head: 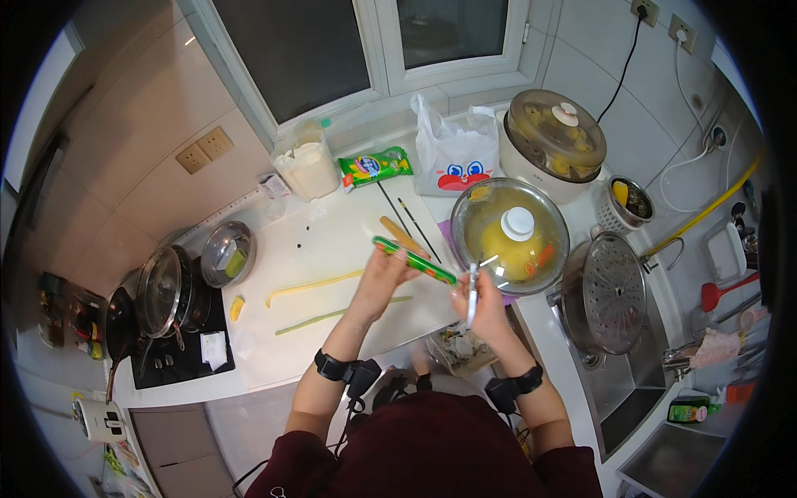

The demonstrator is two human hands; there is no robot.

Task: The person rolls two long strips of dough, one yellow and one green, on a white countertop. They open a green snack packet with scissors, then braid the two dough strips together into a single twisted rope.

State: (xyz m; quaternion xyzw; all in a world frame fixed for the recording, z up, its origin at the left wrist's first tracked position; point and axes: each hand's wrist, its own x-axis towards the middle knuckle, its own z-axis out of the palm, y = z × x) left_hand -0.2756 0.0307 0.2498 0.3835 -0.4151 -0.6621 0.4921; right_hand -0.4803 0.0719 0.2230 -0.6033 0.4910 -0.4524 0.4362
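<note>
My left hand [384,277] grips a green-wrapped stick [414,259], likely a sausage in printed film, held slanting above the white work board [324,243]. The stick's lower right end meets the fingers of my right hand [482,311]. That hand holds a slim silver-white tool [472,295], perhaps a knife or scissors; its exact kind is unclear. Beneath my left forearm lie a yellow dough rope [311,287] and a green dough rope [336,319], both partly covered. A wooden rolling pin [403,235] rests just beyond my left hand, near dark chopsticks [418,229].
Right of the board, a glass lid [473,215] covers yellow dough. Behind stand a steamer pot [548,171], white plastic bag [454,155], green packet [377,167] and flour container [306,168]. A metal bowl [218,239] sits left, beside the cooktop [180,367]. The sink [629,392] is at right.
</note>
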